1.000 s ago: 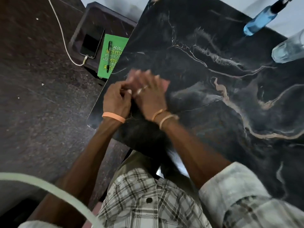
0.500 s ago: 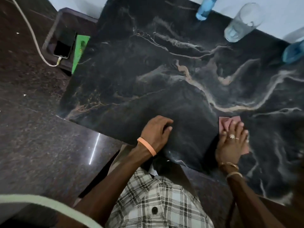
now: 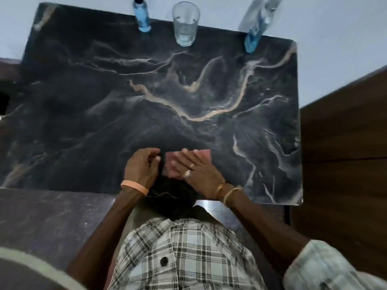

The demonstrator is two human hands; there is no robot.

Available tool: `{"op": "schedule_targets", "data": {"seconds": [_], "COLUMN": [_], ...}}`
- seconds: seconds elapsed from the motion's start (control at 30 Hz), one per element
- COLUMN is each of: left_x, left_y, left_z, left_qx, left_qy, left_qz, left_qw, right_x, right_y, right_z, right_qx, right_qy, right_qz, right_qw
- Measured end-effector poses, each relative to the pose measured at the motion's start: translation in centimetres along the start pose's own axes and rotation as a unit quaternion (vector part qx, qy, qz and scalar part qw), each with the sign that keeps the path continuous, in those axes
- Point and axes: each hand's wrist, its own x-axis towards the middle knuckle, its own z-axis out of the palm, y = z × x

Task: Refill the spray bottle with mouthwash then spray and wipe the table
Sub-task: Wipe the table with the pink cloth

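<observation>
A small pink cloth [image 3: 202, 153] lies on the black marble table [image 3: 100, 114] near its front edge. My right hand [image 3: 195, 171] is pressed flat on the cloth, fingers spread and pointing left. Just left of the cloth, my left hand [image 3: 142, 167] rests on the table with its fingers loosely curled and nothing seen in it. At the back edge stand a blue bottle with a dark cap [image 3: 142, 16] and, further right, a second blue bottle [image 3: 256, 30], which is blurred.
A clear drinking glass [image 3: 185, 24] stands between the two bottles at the back edge. A brown wooden surface [image 3: 345, 126] lies right of the table, and dark floor [image 3: 50, 218] to the front left. A pale wall runs behind the table.
My right hand slid the cloth left from the table's front right to the front middle. My left hand lifted its fingers and now sits beside the cloth. The view swung right.
</observation>
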Motion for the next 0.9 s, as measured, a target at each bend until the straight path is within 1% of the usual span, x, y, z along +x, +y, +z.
{"op": "schedule_targets", "data": {"seconds": [0.07,0.1,0.17,0.2,0.27,0.3,0.37,0.4,0.43,0.47,0.5,0.53,0.57,0.6,0.63,0.67,0.7,0.73,0.77,0.8,0.83,0.9], "left_x": [0.5,0.7,1.0,1.0,0.8,0.7,0.1,-0.3,-0.6,-1.0,-1.4,-1.6,-1.8,-1.7,-1.5,-1.2,-0.8,-0.4,0.1,0.6,0.8,1.4], "left_y": [3.6,5.4,8.7,10.3,12.5,13.1,12.8,12.3,11.6,10.8,9.9,9.3,8.7,8.4,8.3,8.4,8.4,8.3,8.2,8.1,8.0,7.8], "left_z": [2.2,3.3,5.5,6.5,8.0,8.4,8.8,8.7,8.5,8.3,8.0,7.5,6.9,6.1,5.3,4.5,3.6,2.8,1.9,1.2,0.7,-0.6], "left_qx": [-0.007,-0.01,-0.012,-0.015,-0.021,-0.026,-0.041,-0.05,-0.056,-0.06,-0.067,-0.083,-0.113,-0.158,-0.219,-0.296,-0.375,-0.442,-0.493,-0.526,-0.546,-0.558], "left_qy": [-0.04,-0.065,-0.111,-0.129,-0.151,-0.158,-0.161,-0.159,-0.155,-0.151,-0.145,-0.137,-0.127,-0.121,-0.121,-0.127,-0.133,-0.14,-0.147,-0.151,-0.152,-0.147], "left_qz": [0.078,0.116,0.176,0.198,0.223,0.227,0.221,0.211,0.197,0.18,0.157,0.128,0.088,0.041,-0.011,-0.069,-0.122,-0.166,-0.185,-0.186,-0.182,-0.175], "left_qw": [0.996,0.991,0.978,0.972,0.963,0.961,0.961,0.963,0.966,0.97,0.975,0.979,0.981,0.979,0.968,0.944,0.909,0.87,0.837,0.816,0.804,0.798], "right_x": [-4.4,-6.5,-10.4,-12.6,-16.2,-17.1,-16.9,-15.9,-14.5,-12.9,-11.4,-9.7,-8.2,-6.7,-5.3,-4.0,-2.7,-1.6,-0.6,0.2,0.9,2.0], "right_y": [4.8,7.7,12.9,14.9,16.5,15.8,11.8,8.9,6.0,3.6,1.4,-0.3,-1.5,-2.2,-2.2,-2.0,-1.6,-1.1,-0.5,0.0,0.4,0.6], "right_z": [-0.9,-1.0,-1.7,-2.0,-1.9,-1.8,-1.0,-0.6,-0.5,-0.5,-1.0,-1.9,-3.1,-4.6,-5.9,-7.0,-8.2,-9.3,-10.3,-11.1,-11.6,-12.5], "right_qx": [-0.006,0.002,0.026,0.039,0.073,0.079,0.085,0.096,0.106,0.137,0.214,0.313,0.398,0.456,0.486,0.508,0.524,0.538,0.552,0.563,0.567,0.57], "right_qy": [0.019,0.034,0.023,0.014,0.03,0.049,0.096,0.107,0.108,0.101,0.102,0.094,0.095,0.12,0.153,0.185,0.201,0.201,0.193,0.179,0.165,0.151], "right_qz": [0.065,0.112,0.236,0.305,0.423,0.475,0.57,0.588,0.579,0.547,0.493,0.433,0.372,0.339,0.332,0.333,0.333,0.33,0.323,0.323,0.328,0.347], "right_qw": [0.998,0.993,0.971,0.951,0.903,0.875,0.811,0.796,0.801,0.819,0.837,0.84,0.833,0.814,0.794,0.773,0.757,0.749,0.744,0.739,0.737,0.73]}}
